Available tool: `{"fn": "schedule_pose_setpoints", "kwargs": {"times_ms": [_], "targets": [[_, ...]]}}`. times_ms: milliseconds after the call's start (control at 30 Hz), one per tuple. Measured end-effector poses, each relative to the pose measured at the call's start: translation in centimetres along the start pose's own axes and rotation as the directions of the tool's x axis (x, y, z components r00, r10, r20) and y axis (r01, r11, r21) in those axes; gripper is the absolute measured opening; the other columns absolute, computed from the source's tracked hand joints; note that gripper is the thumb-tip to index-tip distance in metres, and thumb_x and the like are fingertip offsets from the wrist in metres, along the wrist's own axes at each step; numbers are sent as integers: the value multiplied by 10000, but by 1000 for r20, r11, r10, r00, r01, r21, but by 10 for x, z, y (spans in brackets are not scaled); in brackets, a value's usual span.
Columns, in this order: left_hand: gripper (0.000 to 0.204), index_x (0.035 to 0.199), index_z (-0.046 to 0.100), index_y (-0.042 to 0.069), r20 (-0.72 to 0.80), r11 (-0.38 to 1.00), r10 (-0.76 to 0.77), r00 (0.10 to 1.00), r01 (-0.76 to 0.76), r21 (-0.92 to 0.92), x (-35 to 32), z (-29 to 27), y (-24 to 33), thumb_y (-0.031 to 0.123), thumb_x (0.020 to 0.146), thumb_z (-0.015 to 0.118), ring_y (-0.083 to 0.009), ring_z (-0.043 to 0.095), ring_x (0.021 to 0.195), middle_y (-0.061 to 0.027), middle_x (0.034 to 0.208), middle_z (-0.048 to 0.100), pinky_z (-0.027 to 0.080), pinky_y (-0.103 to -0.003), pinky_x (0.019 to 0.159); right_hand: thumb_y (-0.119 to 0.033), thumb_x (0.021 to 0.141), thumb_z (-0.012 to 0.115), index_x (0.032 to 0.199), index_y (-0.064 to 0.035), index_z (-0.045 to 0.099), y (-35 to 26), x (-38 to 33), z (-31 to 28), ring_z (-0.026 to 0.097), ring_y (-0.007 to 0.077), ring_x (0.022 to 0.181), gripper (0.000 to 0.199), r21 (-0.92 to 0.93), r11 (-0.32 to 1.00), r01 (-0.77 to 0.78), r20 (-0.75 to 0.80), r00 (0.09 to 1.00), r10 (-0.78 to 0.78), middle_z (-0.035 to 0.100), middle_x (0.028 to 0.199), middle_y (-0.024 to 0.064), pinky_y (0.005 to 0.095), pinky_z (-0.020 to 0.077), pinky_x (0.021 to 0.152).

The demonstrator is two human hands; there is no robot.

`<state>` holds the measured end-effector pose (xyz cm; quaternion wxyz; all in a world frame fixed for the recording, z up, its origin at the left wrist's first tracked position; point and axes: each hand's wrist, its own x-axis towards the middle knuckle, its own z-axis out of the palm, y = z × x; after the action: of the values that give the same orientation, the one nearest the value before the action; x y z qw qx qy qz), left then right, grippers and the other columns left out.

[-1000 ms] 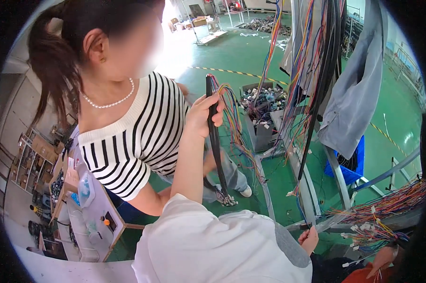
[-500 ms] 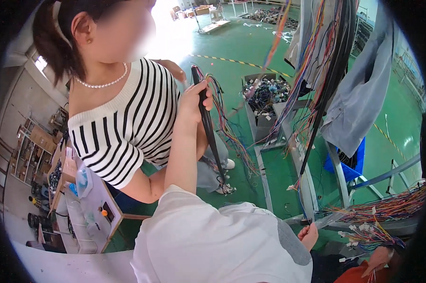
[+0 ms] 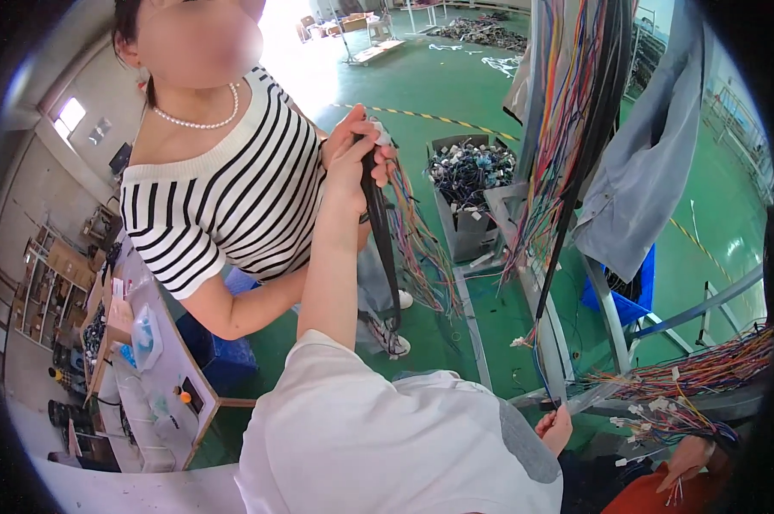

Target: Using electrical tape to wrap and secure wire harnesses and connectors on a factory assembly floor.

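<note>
Two hands crowd the top of the black cable (image 3: 385, 257) hanging before the co-worker's striped top, the left hand (image 3: 351, 171) clenched round it, so opposing tugs could snag its loose coloured wires (image 3: 421, 248); the right hand's (image 3: 556, 428) grip is unclear.

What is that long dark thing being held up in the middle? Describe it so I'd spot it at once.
Start at the person in the striped top and look just to the right of it, where the left hand grips the top of a black sleeved cable. The cable hangs straight down from the hand. Unlike the loose coloured wires fanning out beside it, it is one smooth black tube.
</note>
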<state>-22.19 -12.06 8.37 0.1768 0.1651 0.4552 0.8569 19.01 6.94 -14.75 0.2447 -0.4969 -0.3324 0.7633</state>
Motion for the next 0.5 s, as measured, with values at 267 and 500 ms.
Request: {"fn": "schedule_pose_setpoints", "kwargs": {"times_ms": [267, 500], "targets": [[105, 951, 417, 74, -205, 949, 315, 927, -310, 57, 12, 5, -28, 81, 851, 448, -141, 477, 468, -62, 713, 499, 454, -244, 429, -306, 850, 437, 631, -111, 367, 6, -7, -1, 313, 75, 374, 302, -42, 998, 46, -55, 997, -48, 346, 471, -14, 217, 235, 335], [305, 1078, 347, 4, 17, 770, 559, 829, -527, 360, 32, -12, -31, -79, 789, 402, -105, 508, 601, -95, 943, 468, 506, -262, 525, -307, 845, 460, 611, -107, 357, 0, 5, 6, 289, 64, 377, 325, 6, 999, 42, -80, 996, -42, 337, 485, -16, 195, 220, 330]]}}
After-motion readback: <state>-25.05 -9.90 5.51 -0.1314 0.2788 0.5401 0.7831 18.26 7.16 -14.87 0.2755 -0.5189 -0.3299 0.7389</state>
